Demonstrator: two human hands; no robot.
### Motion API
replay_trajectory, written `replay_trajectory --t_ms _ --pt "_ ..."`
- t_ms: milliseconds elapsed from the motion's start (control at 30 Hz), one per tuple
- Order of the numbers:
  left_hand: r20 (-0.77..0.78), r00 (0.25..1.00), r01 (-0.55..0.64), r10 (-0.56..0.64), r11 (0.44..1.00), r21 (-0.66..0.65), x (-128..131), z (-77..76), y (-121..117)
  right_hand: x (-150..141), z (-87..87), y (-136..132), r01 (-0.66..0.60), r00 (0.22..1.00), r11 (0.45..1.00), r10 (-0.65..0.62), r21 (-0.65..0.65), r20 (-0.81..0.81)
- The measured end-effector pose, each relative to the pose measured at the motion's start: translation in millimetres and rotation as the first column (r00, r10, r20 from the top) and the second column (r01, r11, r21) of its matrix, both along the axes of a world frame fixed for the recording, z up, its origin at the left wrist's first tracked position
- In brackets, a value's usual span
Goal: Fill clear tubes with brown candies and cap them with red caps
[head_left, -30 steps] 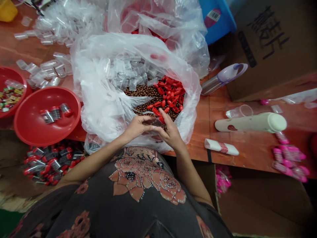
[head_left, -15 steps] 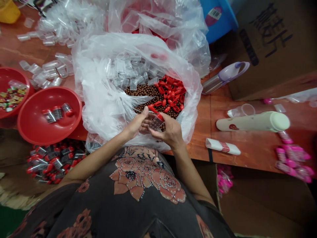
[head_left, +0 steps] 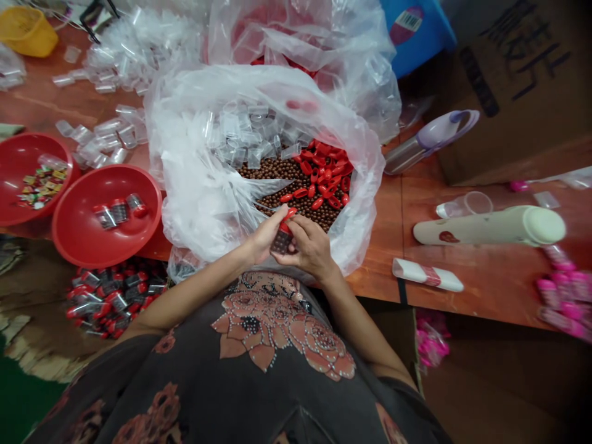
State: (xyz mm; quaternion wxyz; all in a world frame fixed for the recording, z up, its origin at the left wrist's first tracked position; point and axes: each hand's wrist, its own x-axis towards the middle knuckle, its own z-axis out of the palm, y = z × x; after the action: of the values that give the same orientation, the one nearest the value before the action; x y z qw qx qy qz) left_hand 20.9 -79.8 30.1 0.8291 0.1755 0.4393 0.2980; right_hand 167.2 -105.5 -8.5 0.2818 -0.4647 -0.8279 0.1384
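Note:
My right hand point(head_left: 311, 248) is closed around a small clear plastic container point(head_left: 280, 242) filled with dark brown balls. A red part shows at the container's upper end. My left hand point(head_left: 266, 237) has its thumb against a red plastic piece point(head_left: 291, 213) at that end; its other fingers are partly hidden behind the container. Both hands are over the near edge of a translucent plastic bag point(head_left: 194, 203). Inside the bag are loose brown balls point(head_left: 272, 171), several red plastic pieces point(head_left: 326, 169) and clear plastic tubes point(head_left: 240, 132).
Left of the bag, a red bowl point(head_left: 69, 234) holds several filled containers, beside another red bowl point(head_left: 12, 163) with small colourful pieces. Below lies a pile of red-capped containers point(head_left: 111, 299). A purple-topped bottle point(head_left: 432, 142), a pale flask point(head_left: 485, 225) and a cardboard box point(head_left: 522, 142) are at right.
My hands have come together. The container has turned more upright, and my left hand has brought the red piece onto its upper end. The whole view has shifted slightly.

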Motion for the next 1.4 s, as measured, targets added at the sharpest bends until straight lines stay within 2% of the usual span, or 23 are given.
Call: replay_trajectory --t_ms 167,300,433,567,667,767,867,967,1067,1167,1300,1400 --pt "-0.165 0.986 -0.011 0.02 0.999 0.053 2.9 6.3 -0.1 -2.2 10.3 8.2 -0.05 0.999 0.998 0.051 -0.043 0.01" --pt "-0.139 0.989 0.075 -0.06 0.991 0.107 0.7 11.5 -1.0 0.4 12.9 10.1 -0.074 0.996 0.996 0.071 -0.043 -0.057" --pt "-0.059 0.992 0.124 -0.116 0.978 0.167 0.7 2.3 -6.4 3.8 12.8 7.5 -0.06 0.994 0.997 0.056 -0.049 -0.091" --pt "-0.07 0.995 0.082 -0.069 0.978 0.193 4.4 -6.2 -11.9 7.5 11.3 6.8 -0.091 0.992 0.992 0.098 0.089 -0.082" --pt "-0.128 0.99 0.073 -0.05 0.98 0.185 8.0 0.1 -13.1 9.3 9.9 9.6 -0.108 0.99 0.969 0.124 0.22 -0.06" --pt "-0.195 0.98 0.085 -0.048 0.979 0.184 9.9 9.8 -12.9 9.1 10.7 12.6 -0.137 0.988 0.955 0.149 0.263 -0.028" --pt "-0.277 0.96 0.101 -0.044 0.975 0.196 7.3 13.4 -11.7 7.7 16.0 12.8 -0.145 0.988 0.96 0.154 0.238 -0.017" --pt "-0.352 0.934 0.147 -0.054 0.959 0.241 0.4 12.7 -9.1 6.8 24.5 11.5 -0.159 0.983 0.979 0.169 0.127 -0.067" --pt "-0.366 0.926 0.2 -0.096 0.945 0.257 -6.0 14.0 -6.1 6.0 31.1 11.3 -0.135 0.96 0.991 0.134 0.013 -0.247" --pt "-0.349 0.922 0.257 -0.167 0.939 0.229 -8.9 17.2 -4.8 5.5 33.6 11.1 -0.09 0.925 0.996 0.077 -0.016 -0.371" --pt "-0.332 0.918 0.301 -0.215 0.925 0.232 -10.2 19.1 -5.9 8.2 34.0 8.0 -0.109 0.945 0.993 0.09 -0.044 -0.314" --pt "-0.321 0.921 0.302 -0.22 0.924 0.235 -10.7 18.9 -7.5 11.2 33.6 5.2 -0.113 0.958 0.993 0.105 -0.018 -0.266"
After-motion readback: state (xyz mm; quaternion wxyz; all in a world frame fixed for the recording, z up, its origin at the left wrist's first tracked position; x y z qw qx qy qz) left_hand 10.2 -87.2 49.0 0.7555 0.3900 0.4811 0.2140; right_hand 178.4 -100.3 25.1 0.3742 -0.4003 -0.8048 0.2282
